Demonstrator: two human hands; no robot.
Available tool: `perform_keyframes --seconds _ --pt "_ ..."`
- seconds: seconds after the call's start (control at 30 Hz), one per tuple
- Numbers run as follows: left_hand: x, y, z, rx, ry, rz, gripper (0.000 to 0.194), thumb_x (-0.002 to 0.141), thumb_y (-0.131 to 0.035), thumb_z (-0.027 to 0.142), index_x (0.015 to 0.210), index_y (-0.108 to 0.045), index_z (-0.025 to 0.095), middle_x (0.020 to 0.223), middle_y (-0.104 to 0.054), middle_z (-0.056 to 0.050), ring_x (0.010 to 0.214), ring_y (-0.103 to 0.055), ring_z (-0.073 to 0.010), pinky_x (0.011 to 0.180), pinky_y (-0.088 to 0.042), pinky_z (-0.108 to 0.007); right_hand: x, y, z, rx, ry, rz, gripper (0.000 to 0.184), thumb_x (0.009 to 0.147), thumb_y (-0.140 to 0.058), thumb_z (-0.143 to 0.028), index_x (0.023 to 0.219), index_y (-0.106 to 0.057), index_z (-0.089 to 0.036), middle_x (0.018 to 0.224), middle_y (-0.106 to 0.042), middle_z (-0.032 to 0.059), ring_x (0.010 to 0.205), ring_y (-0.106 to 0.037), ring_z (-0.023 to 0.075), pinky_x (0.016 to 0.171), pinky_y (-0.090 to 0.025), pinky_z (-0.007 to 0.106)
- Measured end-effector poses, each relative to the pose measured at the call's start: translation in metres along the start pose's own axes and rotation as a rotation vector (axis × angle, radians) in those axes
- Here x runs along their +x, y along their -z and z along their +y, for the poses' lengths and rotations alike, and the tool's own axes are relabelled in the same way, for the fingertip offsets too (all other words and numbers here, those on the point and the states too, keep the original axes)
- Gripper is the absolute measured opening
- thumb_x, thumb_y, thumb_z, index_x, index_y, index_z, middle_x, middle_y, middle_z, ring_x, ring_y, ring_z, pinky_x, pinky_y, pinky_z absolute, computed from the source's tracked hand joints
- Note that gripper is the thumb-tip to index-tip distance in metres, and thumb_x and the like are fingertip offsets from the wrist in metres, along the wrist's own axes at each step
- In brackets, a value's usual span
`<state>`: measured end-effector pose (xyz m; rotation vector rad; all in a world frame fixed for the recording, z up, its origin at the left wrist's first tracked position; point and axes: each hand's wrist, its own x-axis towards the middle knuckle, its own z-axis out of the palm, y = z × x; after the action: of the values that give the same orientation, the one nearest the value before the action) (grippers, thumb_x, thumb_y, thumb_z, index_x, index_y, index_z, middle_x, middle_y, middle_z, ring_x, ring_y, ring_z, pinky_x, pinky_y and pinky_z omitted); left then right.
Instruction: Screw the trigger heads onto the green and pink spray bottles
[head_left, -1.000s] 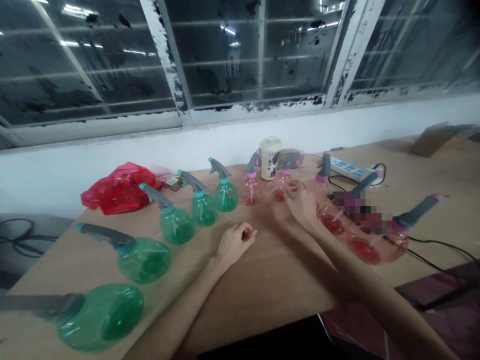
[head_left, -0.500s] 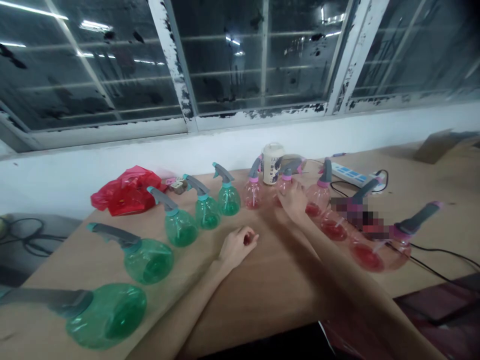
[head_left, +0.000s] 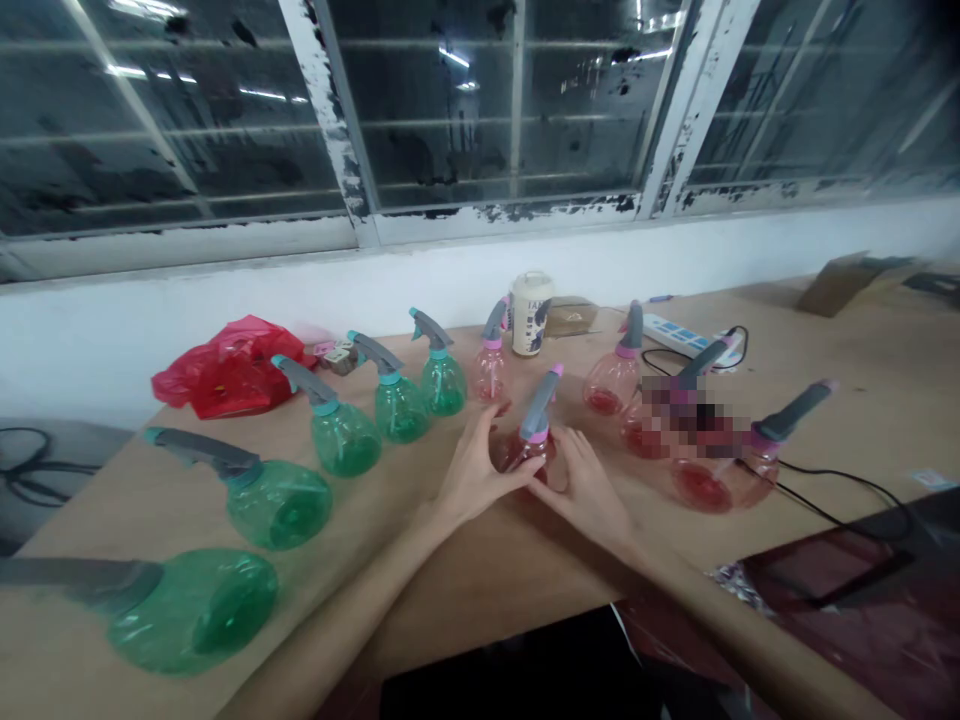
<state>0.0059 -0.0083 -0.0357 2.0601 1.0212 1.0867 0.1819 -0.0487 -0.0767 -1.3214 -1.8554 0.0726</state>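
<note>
Between the two hands, a spray bottle (head_left: 537, 420), just brought in from the row of pink bottles ahead of the right hand (head_left: 592, 490) and now close in front of the person. Left hand (head_left: 472, 470) cupped around its left side, thumb across the front; right hand closed in from the other side, thumb low near the left one. Half a second ago, only the right hand at the bottle, with the left curled and apart from it; now a two-handed hold, likely steadier than one. Trigger head uppermost, pink nozzle pointing away from the hands; base hidden behind fingers, so impossible to tell whether on the table (head_left: 450, 600) or just above. Beyond the left hand's fingertips, a pink bottle (head_left: 491, 372), upright; beyond the right hand, another (head_left: 611, 382), the two now well apart with the held one out of line. Farther to the right hand's right, two more pink bottles (head_left: 721, 482), partly behind a pixelated patch. To the left hand's left, a curving line of five green bottles (head_left: 346, 440), with liquid low inside. Farther ahead of both hands, a pale cup (head_left: 531, 318) beside a piece of cardboard (head_left: 571, 316), near the wall. Off past the right hand, a power strip (head_left: 690, 342) and black cable; past the left, beyond the green bottles, a crumpled red bag (head_left: 232, 370).
</note>
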Motion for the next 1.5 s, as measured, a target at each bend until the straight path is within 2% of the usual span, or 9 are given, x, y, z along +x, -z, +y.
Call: perform_keyframes --seconds 0.13,0.3,0.47,0.6,0.73,0.87,1.17,1.33,1.5 --pt "0.009 -0.001 0.027 -0.078 0.020 -0.084 0.069 0.076 -0.074 0.033 0.137 -0.044 0.023 0.124 -0.065 -0.010 0.107 -0.065 -0.0269 0.093 -0.052 -0.042 -0.005 0.000 -0.018 0.118 0.095 -0.063 0.049 0.087 -0.061 -0.051 0.124 -0.049 -0.021 0.119 -0.064 0.0131 0.111 -0.060 0.0312 0.097 -0.047 0.056" --pt "0.017 -0.005 0.034 -0.227 -0.021 -0.061 0.035 0.081 -0.069 0.032 0.112 -0.059 0.020 0.122 -0.064 -0.010 0.110 -0.063 -0.0260 0.086 -0.055 -0.036 -0.003 0.001 -0.027 0.182 0.052 -0.106 0.049 0.081 -0.069 -0.052 0.116 -0.055 -0.021 0.110 -0.066 0.0117 0.106 -0.061 0.0308 0.093 -0.051 0.054" --pt "0.014 0.001 0.031 -0.163 -0.041 -0.068 0.021 0.084 -0.061 0.026 0.104 -0.058 0.020 0.108 -0.067 -0.006 0.104 -0.065 -0.0239 0.094 -0.051 -0.039 0.008 0.031 -0.022 0.205 0.111 -0.316 0.074 0.078 -0.069 -0.059 0.136 -0.045 -0.020 0.132 -0.060 0.0125 0.124 -0.055 0.0291 0.103 -0.047 0.048" --pt "0.008 0.013 0.038 -0.085 -0.081 -0.131 0.017 0.083 -0.055 0.021 0.100 -0.059 0.020 0.102 -0.068 -0.005 0.099 -0.066 -0.0229 0.094 -0.050 -0.040 0.017 0.053 -0.006 0.077 0.165 -0.438 0.068 0.083 -0.062 -0.061 0.139 -0.046 -0.027 0.134 -0.060 0.0096 0.119 -0.060 0.0284 0.099 -0.050 0.046" --pt "0.002 0.017 0.058 0.057 -0.139 -0.273 0.026 0.078 -0.053 0.014 0.102 -0.061 0.022 0.097 -0.069 -0.003 0.086 -0.067 -0.0206 0.090 -0.052 -0.040 0.016 0.049 0.004 -0.163 0.218 -0.431 0.054 0.087 -0.064 -0.049 0.131 -0.055 -0.019 0.118 -0.069 0.0141 0.104 -0.067 0.0324 0.089 -0.053 0.050" --pt "-0.005 0.010 0.077 0.117 -0.254 -0.363 0.033 0.074 -0.054 0.013 0.106 -0.059 0.022 0.111 -0.066 -0.005 0.105 -0.063 -0.0246 0.097 -0.050 -0.042 0.010 0.037 0.005 -0.313 0.306 -0.432 0.021 0.089 -0.055 -0.016 0.106 -0.068 -0.017 0.104 -0.072 0.0140 0.094 -0.068 0.0301 0.084 -0.052 0.047" --pt "-0.013 0.013 0.083 0.167 -0.262 -0.336 0.034 0.077 -0.052 0.015 0.109 -0.058 0.021 0.110 -0.067 -0.006 0.105 -0.064 -0.0253 0.099 -0.050 -0.045 0.008 0.033 0.005 -0.254 0.306 -0.363 0.034 0.088 -0.048 -0.013 0.119 -0.063 -0.020 0.114 -0.068 0.0120 0.105 -0.063 0.0279 0.091 -0.050 0.045" --pt "-0.017 0.009 0.091 0.103 -0.310 -0.458 0.047 0.072 -0.058 0.012 0.118 -0.056 0.020 0.126 -0.063 -0.009 0.120 -0.057 -0.0276 0.108 -0.044 -0.044 -0.005 0.030 0.009 -0.216 0.274 -0.249 0.047 0.089 -0.047 -0.016 0.135 -0.052 -0.022 0.138 -0.056 0.0111 0.129 -0.051 0.0293 0.105 -0.042 0.051" --pt "-0.010 0.010 0.088 0.119 -0.337 -0.355 0.046 0.072 -0.055 0.012 0.117 -0.056 0.020 0.120 -0.063 -0.009 0.115 -0.060 -0.0276 0.105 -0.046 -0.046 0.004 0.034 0.000 -0.218 0.321 -0.315 0.045 0.088 -0.048 -0.014 0.131 -0.056 -0.022 0.121 -0.066 0.0114 0.111 -0.062 0.0299 0.094 -0.049 0.048"
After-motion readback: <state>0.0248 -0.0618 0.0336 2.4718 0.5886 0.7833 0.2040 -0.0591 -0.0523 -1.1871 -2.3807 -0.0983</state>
